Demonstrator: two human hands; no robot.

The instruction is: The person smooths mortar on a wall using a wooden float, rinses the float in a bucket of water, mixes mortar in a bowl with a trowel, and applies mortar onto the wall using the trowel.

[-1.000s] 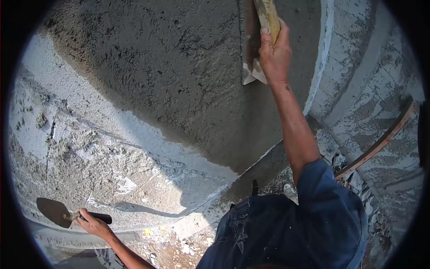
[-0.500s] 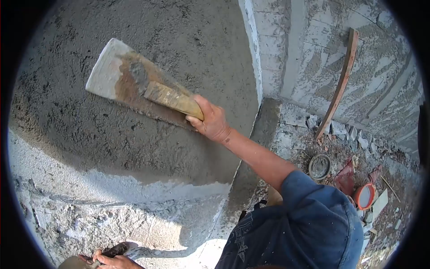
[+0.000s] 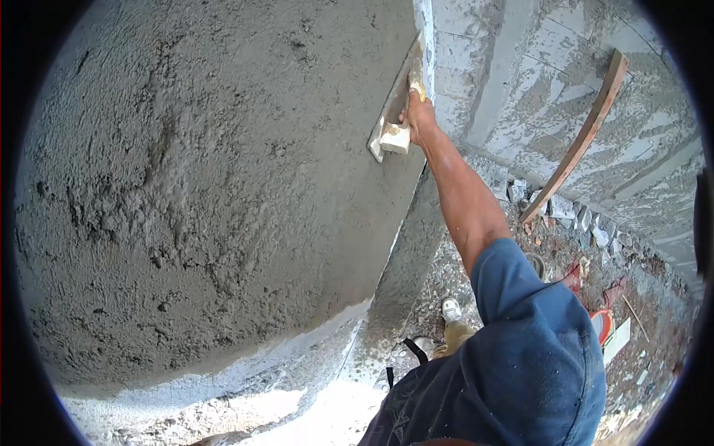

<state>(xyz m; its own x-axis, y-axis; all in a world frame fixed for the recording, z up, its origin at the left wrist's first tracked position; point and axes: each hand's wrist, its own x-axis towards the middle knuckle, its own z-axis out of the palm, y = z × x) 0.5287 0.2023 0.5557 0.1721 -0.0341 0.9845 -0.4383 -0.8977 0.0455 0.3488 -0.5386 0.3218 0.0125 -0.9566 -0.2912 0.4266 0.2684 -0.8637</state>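
Observation:
My right hand (image 3: 420,119) is closed round the handle of a plastering float (image 3: 396,138), with my arm stretched far forward. The float's long flat board is seen almost edge-on, tilted along the right edge of the wet mortar wall (image 3: 223,186). Beside the float the mortar looks smoother; toward the left it is rough, with lumps and pits. A pale strip (image 3: 427,44) runs down the wall's corner edge, right beside the float. At the bottom edge shows a brownish sliver that I cannot make out; my left hand is not recognisable.
A curved wooden plank (image 3: 579,141) leans against the block wall (image 3: 550,67) on the right. Broken block pieces (image 3: 561,208) line its foot. An orange-rimmed bucket (image 3: 601,325) and a pale board (image 3: 616,342) lie on the rubble-strewn ground. My shoe (image 3: 451,310) stands below.
My right hand has carried the float rightward and up to the wall's edge, turning its board from broadside to nearly edge-on. My left hand has dropped from sight. The view has shifted.

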